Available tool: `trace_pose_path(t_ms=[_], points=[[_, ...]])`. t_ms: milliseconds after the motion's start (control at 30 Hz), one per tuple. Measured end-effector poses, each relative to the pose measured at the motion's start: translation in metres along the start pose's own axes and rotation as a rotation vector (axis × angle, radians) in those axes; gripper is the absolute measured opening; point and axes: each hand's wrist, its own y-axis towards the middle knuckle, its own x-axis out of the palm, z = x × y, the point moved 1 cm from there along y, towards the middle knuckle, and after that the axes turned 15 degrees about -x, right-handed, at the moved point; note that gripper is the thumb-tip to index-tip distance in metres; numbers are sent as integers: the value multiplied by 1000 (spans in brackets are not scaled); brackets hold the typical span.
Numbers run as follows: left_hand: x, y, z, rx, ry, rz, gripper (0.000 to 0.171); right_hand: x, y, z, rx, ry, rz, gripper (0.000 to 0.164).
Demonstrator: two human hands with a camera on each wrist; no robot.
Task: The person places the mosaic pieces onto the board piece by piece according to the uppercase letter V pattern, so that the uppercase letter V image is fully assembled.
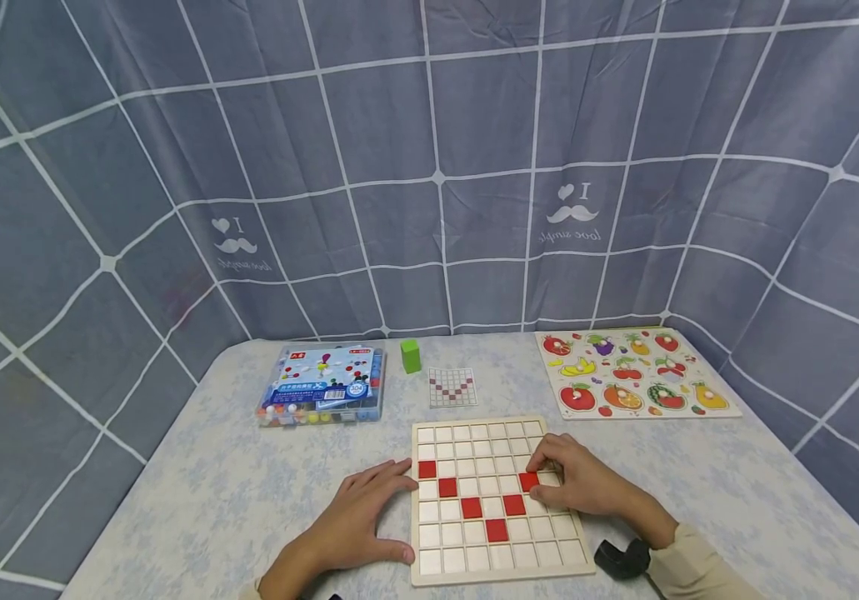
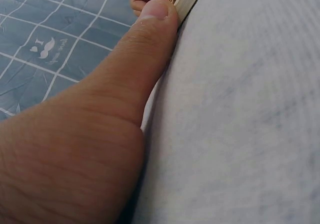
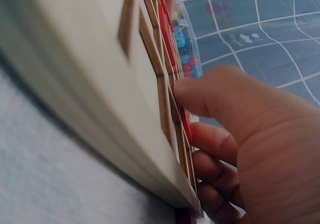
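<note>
A wooden grid board (image 1: 504, 577) with white squares lies on the table in front of me. Several red tiles sit in its grid, forming a V whose lowest tile (image 1: 496, 530) is near the front. My right hand (image 1: 582, 479) reaches over the board's right side, thumb and index finger pinching the red tile (image 1: 528, 482) at the top of the V's right arm. The thumb (image 3: 192, 94) bends down to the grid in the right wrist view. My left hand (image 1: 357, 517) rests at the board's left edge, fingers extended, with the thumb (image 2: 150, 31) against its side.
Behind the board lies a small card (image 1: 451, 400) printed with a grid and red squares. A green block (image 1: 410, 357) stands beside it. A clear box of molecule-model parts (image 1: 324, 385) is at the back left, a fruit puzzle board (image 1: 639, 375) at the back right.
</note>
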Motion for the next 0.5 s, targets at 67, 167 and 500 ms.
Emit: trace_pose_path(t_ms=[67,167,500], points=[[0,0,0,4,3,5,80,0,0,1,-8,5,4,17],[0,0,0,0,9,7,81,-1,0,1,-23,15,7,14],[-2,-1,3,-3,7,7,81,-3,0,4,-27,-8,-48,10]])
